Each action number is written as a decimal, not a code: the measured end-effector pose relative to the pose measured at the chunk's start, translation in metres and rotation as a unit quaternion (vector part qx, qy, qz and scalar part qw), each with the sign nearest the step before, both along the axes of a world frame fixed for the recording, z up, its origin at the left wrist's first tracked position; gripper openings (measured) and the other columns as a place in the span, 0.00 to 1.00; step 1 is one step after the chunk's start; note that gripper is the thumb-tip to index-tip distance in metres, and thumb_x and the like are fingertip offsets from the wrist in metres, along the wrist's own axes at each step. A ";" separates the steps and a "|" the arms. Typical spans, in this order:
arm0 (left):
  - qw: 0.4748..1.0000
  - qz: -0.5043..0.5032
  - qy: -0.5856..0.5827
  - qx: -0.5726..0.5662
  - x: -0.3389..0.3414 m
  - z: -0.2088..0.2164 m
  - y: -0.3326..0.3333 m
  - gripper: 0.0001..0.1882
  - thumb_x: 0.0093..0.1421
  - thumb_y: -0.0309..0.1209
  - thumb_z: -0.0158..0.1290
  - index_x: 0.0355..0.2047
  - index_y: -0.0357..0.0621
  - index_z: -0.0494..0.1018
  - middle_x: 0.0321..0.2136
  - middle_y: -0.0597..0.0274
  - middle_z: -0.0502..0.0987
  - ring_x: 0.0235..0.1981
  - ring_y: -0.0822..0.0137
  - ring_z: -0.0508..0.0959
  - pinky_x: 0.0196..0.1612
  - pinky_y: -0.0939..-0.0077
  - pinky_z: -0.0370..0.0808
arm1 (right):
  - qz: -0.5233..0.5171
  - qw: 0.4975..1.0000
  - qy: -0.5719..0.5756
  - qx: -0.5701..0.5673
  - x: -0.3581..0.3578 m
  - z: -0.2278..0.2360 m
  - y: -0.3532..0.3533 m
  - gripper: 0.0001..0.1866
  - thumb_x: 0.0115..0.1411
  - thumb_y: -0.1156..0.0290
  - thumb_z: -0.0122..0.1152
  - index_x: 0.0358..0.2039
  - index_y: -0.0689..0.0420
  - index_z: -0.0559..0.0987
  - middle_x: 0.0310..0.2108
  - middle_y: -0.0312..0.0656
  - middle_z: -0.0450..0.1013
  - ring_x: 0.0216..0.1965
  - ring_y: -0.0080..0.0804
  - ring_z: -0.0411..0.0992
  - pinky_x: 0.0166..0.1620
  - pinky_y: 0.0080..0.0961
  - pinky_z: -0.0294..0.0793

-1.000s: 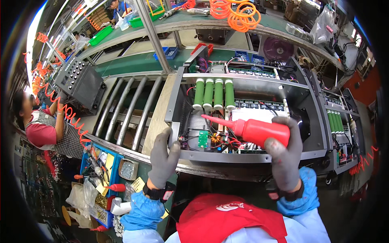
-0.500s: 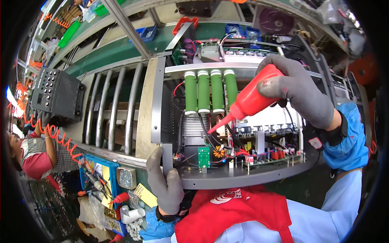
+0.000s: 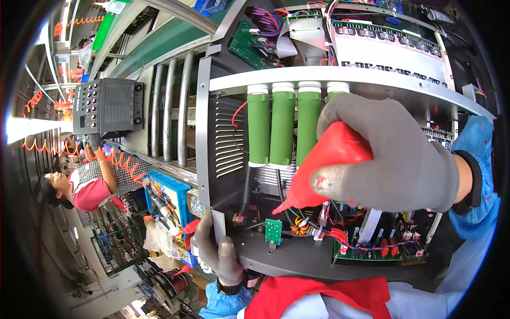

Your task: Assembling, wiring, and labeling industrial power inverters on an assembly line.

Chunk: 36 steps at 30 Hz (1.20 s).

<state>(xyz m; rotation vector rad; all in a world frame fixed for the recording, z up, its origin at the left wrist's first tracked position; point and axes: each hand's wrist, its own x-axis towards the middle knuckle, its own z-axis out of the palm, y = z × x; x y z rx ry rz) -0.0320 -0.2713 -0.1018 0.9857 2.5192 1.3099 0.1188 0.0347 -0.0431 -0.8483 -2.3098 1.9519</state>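
Observation:
My right hand (image 3: 390, 159), in a grey glove, is closed around a red squeeze bottle (image 3: 332, 154). The bottle tilts down to the left, and its narrow tip hovers just above a small upright green circuit board (image 3: 273, 232). This board stands near the front wall of an open dark metal chassis (image 3: 313, 264). My left hand (image 3: 226, 255), also gloved, grips the chassis's front left corner, with a grey metal flange (image 3: 219, 226) between thumb and fingers. Several green cylinders (image 3: 282, 127) stand in a row behind the bottle; my right hand partly hides the last one.
Metal rollers (image 3: 169, 114) lie left of the chassis, with a black knobbed unit (image 3: 109, 109) beyond. Another person (image 3: 90, 186) reaches a hand to that unit. An orange coiled hose (image 3: 114, 158) hangs nearby. A blue tray (image 3: 169, 192) of tools sits beside my left hand.
The view has come closer to the chassis and turned. The bottle's tip has moved down toward the small green board. My left hand stays at the corner.

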 end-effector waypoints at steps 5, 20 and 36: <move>0.912 -0.122 0.345 -0.185 -0.008 0.038 0.023 0.25 0.52 0.36 0.56 0.49 0.39 0.74 0.50 0.47 0.73 0.55 0.44 0.69 0.57 0.49 0.65 | 0.009 0.991 -0.001 0.136 -0.003 0.002 0.000 0.21 0.45 0.65 0.70 0.35 0.63 0.73 0.26 0.41 0.74 0.26 0.26 0.74 0.30 0.27 0.73; 0.902 -0.221 0.311 -0.200 -0.012 0.038 0.046 0.09 0.52 0.24 0.54 0.34 0.43 0.80 0.40 0.58 0.80 0.52 0.49 0.73 0.57 0.57 0.67 | -0.035 0.982 0.090 0.160 0.000 -0.003 -0.014 0.22 0.44 0.60 0.68 0.34 0.63 0.75 0.20 0.48 0.74 0.25 0.47 0.78 0.28 0.39 0.75; 0.919 -0.180 0.276 -0.217 -0.009 0.032 0.031 0.10 0.49 0.22 0.51 0.32 0.40 0.78 0.38 0.55 0.80 0.49 0.47 0.75 0.57 0.53 0.69 | -0.004 0.951 0.193 0.240 0.009 -0.042 -0.011 0.17 0.44 0.61 0.67 0.26 0.60 0.73 0.19 0.50 0.71 0.22 0.51 0.74 0.27 0.41 0.74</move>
